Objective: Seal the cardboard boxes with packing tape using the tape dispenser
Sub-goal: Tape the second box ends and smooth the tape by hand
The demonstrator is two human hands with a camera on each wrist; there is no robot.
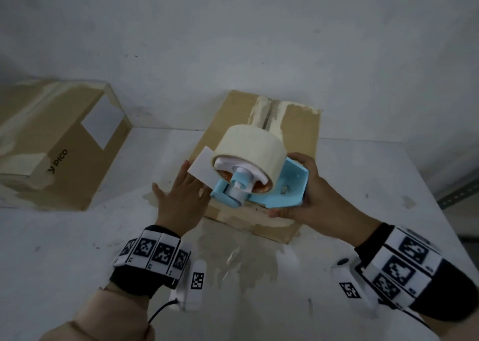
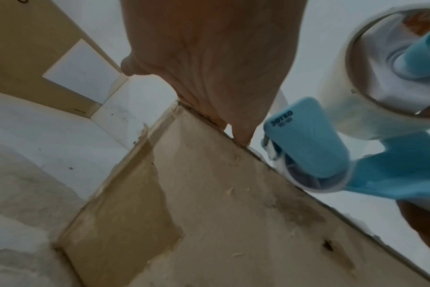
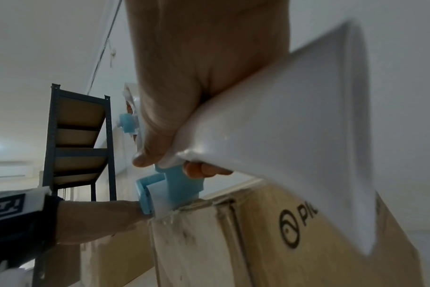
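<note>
Right hand (image 1: 308, 187) has its fingers wrapped round the handle of the blue tape dispenser (image 1: 259, 182), sitting mid-frame on the near edge of the center box (image 1: 233, 122). Left hand (image 1: 181, 192) lies flat, fingers straight, against that box's left side. A second box (image 1: 59, 143) sits at the left of the counter (image 1: 77, 263).

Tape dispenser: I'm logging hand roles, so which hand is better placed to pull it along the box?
Right. The right hand already grips the tape dispenser, while the left hand rests flat on the box.
</note>
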